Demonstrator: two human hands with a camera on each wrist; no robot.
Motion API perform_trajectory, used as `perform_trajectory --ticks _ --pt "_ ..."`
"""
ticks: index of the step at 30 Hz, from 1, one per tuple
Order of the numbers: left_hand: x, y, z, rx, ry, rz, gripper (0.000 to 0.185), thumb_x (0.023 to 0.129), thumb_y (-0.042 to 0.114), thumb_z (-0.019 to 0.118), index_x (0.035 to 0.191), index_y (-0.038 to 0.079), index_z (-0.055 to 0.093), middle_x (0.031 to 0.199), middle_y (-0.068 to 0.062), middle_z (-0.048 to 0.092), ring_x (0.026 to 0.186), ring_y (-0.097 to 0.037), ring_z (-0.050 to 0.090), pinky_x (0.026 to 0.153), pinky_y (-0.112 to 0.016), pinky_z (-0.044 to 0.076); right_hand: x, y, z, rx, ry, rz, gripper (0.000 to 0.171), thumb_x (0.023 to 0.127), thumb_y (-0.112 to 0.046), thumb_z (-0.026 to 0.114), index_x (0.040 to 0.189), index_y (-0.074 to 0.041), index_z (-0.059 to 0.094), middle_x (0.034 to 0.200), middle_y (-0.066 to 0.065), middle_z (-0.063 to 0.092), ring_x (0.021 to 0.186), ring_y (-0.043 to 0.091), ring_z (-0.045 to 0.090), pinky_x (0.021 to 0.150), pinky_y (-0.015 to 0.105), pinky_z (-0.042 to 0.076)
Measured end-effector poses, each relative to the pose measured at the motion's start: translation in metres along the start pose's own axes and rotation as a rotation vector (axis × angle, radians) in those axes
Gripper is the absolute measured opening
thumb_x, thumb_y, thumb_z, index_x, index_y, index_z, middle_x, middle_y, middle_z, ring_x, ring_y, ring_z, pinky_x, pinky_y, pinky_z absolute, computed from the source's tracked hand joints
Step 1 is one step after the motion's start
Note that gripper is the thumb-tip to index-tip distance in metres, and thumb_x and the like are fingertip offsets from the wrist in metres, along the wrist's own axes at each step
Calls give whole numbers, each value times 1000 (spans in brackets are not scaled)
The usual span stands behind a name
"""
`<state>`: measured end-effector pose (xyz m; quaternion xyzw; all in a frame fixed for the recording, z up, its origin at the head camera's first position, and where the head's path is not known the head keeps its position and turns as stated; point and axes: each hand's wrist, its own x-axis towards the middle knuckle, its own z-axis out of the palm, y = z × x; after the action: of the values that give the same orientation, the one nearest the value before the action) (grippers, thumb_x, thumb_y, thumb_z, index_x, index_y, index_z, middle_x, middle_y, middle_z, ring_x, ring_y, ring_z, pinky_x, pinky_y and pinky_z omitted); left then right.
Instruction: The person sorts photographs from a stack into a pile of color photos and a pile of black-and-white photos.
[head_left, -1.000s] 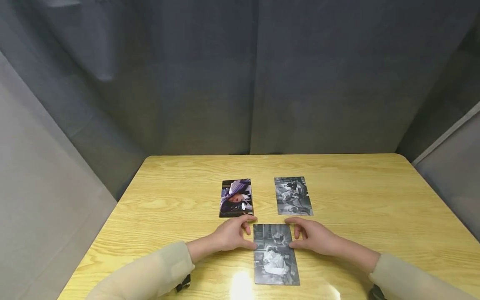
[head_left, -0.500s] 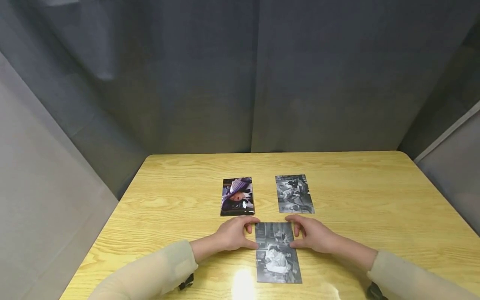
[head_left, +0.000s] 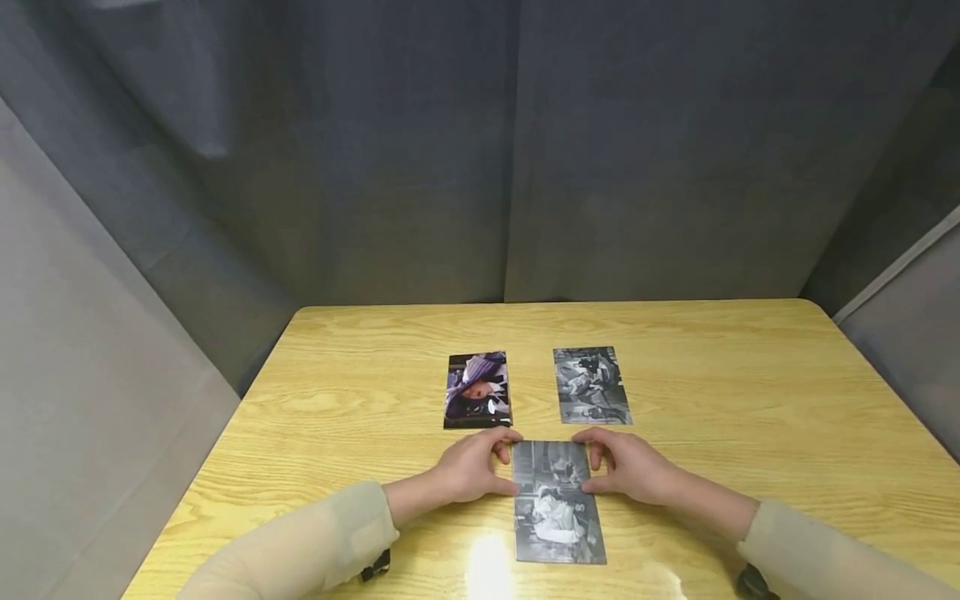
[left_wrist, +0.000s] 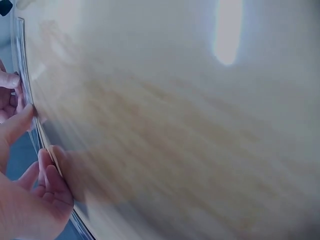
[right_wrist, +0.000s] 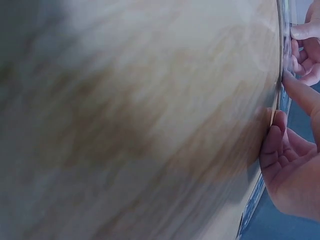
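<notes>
A black-and-white photo print [head_left: 555, 521] lies on the wooden table, nearest to me in the head view. On its left side my left hand [head_left: 472, 465] has the thumb tip at the edge and the index finger by the far left corner. My right hand [head_left: 628, 468] mirrors this on the right side, its thumb at the right edge. The fingers of both hands bend loosely. A colour print [head_left: 477, 392] with a figure in a purple hat lies farther back on the left. Another black-and-white print [head_left: 592, 386] lies back right.
The yellow wood-grain table [head_left: 337, 400] ends at a rounded far edge, with a dark grey curtain [head_left: 420, 167] behind it. Light grey panels [head_left: 82, 358] stand at the sides. Bright lamp glare shows on the tabletop near me.
The head view has shifted slightly. Both hands keep the same place at the near print, and the prints lie as before.
</notes>
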<state>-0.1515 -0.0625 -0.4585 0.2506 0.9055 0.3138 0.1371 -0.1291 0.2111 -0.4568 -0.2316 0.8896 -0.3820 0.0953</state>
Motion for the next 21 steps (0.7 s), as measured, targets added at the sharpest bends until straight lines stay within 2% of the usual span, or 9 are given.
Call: perform_trajectory --ticks 4,14,21 --pt "-1 3 0 -49 -4 5 63 72 17 88 126 16 56 89 10 57 61 -1 51 61 -23 40 0 -1 0 -10 14 -3 63 73 -16 85 125 4 56 82 -3 55 56 4 44 53 25 41" --pt "-1 3 1 -78 6 30 65 71 12 87 124 17 52 89 7 57 62 -2 50 60 -23 40 -2 -3 1 18 33 -5 64 73 -16 86 126 -1 53 87 0 53 58 6 44 52 25 41" --pt "-2 5 1 -119 -21 38 67 73 6 85 128 16 48 85 5 57 61 -3 52 58 -23 41 -2 -4 1 25 21 -3 63 75 -14 85 126 -3 51 89 0 52 60 6 45 54 25 41"
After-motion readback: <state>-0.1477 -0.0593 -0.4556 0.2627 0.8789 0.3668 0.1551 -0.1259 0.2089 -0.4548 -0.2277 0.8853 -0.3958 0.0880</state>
